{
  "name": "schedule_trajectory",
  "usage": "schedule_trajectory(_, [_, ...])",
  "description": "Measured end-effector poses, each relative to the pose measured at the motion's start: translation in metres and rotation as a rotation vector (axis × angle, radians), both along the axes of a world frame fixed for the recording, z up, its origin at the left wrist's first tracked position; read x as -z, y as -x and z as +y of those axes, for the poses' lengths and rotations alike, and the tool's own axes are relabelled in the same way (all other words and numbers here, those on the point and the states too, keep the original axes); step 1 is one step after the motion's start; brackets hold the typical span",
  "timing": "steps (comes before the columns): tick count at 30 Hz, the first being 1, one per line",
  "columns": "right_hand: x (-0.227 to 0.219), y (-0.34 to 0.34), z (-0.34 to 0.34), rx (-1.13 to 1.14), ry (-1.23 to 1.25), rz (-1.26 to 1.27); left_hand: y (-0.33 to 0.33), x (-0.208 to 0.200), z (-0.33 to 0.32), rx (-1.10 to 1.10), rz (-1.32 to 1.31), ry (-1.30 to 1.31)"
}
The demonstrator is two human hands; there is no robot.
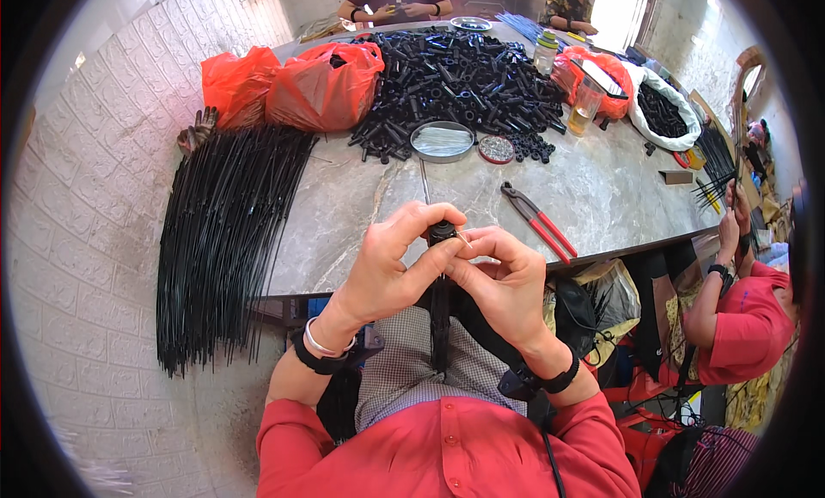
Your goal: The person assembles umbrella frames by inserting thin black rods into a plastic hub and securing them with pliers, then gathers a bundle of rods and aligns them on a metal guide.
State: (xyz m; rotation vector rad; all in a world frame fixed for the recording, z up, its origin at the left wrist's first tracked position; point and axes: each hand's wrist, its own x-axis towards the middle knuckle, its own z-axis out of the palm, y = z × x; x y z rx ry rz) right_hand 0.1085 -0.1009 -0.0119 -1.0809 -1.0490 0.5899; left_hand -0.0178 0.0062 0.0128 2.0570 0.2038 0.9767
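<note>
My left hand [400, 262] is closed around the round black top [442, 232] of what looks like an umbrella frame. Its bundle of dark ribs [440, 330] hangs down over my lap, and a thin metal rod [424, 182] shows beyond my fingers. Pressed close beside it, my right hand [503, 279] pinches a short, thin pale wire [465, 238] against the black top. The fingertips of both hands almost meet there, and they hide the exact contact. A round tin of pale wire pieces [443, 141] and a small red-rimmed dish [496, 150] lie beyond my hands.
Red-handled cutters [540, 223] lie on the marbled table [344, 214]. Long black ribs [228, 249] overhang its left edge. Black tubular parts [455, 77] are heaped behind, between red bags [326, 85]. A co-worker in red [743, 317] sits at right; two people work across the table.
</note>
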Motion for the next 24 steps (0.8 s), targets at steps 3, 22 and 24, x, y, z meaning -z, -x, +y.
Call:
schedule_trajectory(3, [-0.001, -0.001, 0.0, -0.043, 0.041, 0.083, 0.003, 0.003, 0.004, 0.08, 0.006, 0.031])
schedule_trajectory(22, [0.029, -0.01, 0.009, -0.41, 0.263, 0.322, -0.003, 0.027, 0.008, 0.321, -0.182, 0.583])
schedule_trajectory(24, [0.03, -0.007, 0.006, -0.432, 0.245, 0.329, -0.008, 0.038, 0.013, 0.443, -0.289, 0.657])
